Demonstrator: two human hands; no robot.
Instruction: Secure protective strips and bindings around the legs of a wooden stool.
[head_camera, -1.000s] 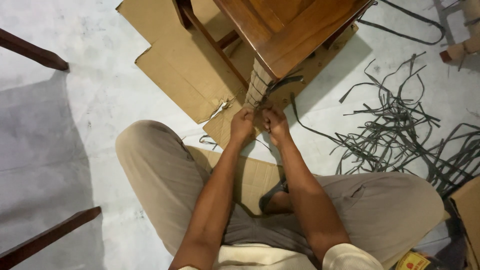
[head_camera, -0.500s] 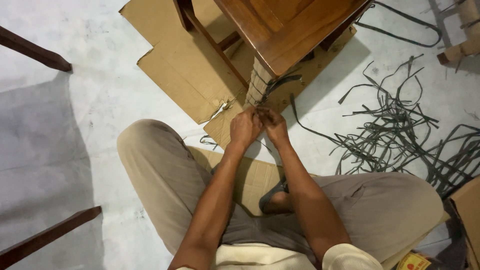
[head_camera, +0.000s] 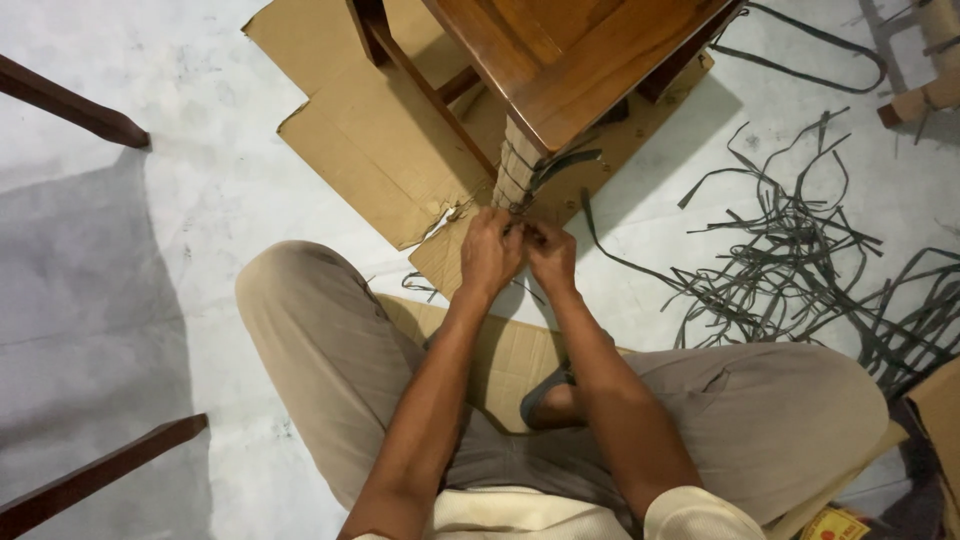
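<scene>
Now, left hand: your left hand (head_camera: 490, 250) is pinching closed on the dark flat strap (head_camera: 560, 165) at the wrapped leg (head_camera: 515, 175) of the brown wooden table (head_camera: 570, 60).
Right hand: your right hand (head_camera: 552, 255) is gripping the same strap, touching the left.
Strap: it is lying across the leg, just above both hands.
Floor: flattened brown cardboard (head_camera: 370, 140) is lying under the table; loose dark straps (head_camera: 800, 260) are piling to your right.

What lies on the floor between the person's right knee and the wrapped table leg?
In the head view, loose dark straps lie scattered on the pale floor between the right knee and the wrapped table leg, one strap trailing towards the leg.
</scene>
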